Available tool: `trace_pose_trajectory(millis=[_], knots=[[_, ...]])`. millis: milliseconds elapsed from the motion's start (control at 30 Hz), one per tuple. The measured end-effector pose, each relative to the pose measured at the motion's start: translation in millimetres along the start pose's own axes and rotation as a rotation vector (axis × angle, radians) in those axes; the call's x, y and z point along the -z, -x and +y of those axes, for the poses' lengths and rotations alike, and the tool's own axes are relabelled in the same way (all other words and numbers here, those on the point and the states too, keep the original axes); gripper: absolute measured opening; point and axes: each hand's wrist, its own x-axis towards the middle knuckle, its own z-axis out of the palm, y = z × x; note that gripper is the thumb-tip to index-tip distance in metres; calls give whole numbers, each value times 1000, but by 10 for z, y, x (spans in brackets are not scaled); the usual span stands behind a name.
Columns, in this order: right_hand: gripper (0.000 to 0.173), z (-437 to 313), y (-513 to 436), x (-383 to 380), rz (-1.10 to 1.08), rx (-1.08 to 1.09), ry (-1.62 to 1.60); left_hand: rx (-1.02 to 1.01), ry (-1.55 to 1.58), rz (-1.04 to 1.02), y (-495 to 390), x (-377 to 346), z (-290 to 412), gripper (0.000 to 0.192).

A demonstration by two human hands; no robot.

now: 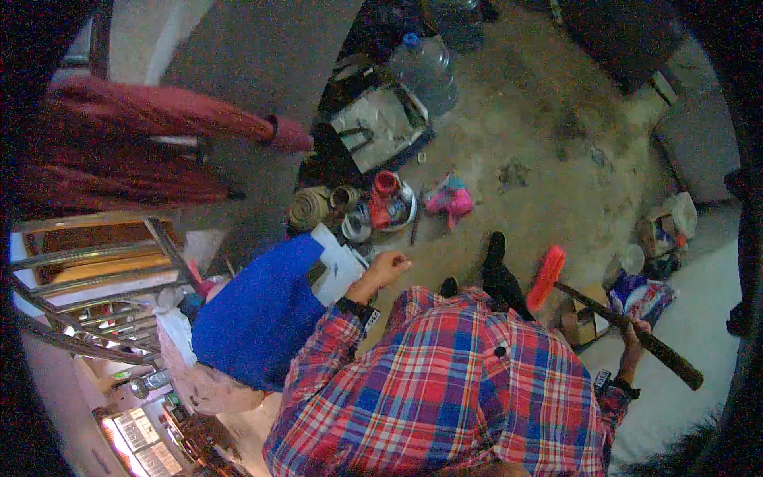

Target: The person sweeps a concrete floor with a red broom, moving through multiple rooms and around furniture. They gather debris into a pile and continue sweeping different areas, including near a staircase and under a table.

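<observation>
My right hand (633, 338) is closed around the dark handle of a long-handled brush (596, 307). Its fuzzy bright red head (546, 277) hangs low over the floor, right of my dark shoe (496, 262). My left hand (387, 270) is loosely curled in front of my body, with a gap between thumb and fingers and nothing visible in it. White sheet-like items (337, 268) lie just beyond that hand, beside a blue cloth (262, 310).
Along the left stand a rolled mat (309, 208), a red container (384, 200), a pale bag (372, 128) and a big clear water bottle (420, 71). A pink cloth (451, 200) lies on the floor. Maroon fabric (167, 113) hangs at left; a purple packet (644, 298) sits at right.
</observation>
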Motion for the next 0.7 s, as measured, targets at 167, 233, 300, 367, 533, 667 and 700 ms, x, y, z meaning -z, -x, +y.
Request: trace_pose_trajectory(millis=[167,233,300,367,533,667,700], knots=[[7,-184,-696,-140,-14,-16,-11,87,128,-78,-526,135,-95,31],[7,-222,-859,-255,-33,-26,-19,-13,91,2,-671,231,-100,31],[7,-220,-935,-348,-30,-41,-44,-41,27,-8,-732,297,-74,31],[7,-190,-950,-388,-27,-45,-68,-21,-15,-46,-717,322,-32,31],[8,-232,-957,-361,-14,-65,-93,91,-34,-18,-723,340,7,33],[9,-384,-943,-325,9,-77,-92,110,14,-115,-924,327,-212,30],[9,-422,-925,-320,21,-84,-100,106,36,-108,-976,304,-289,31]])
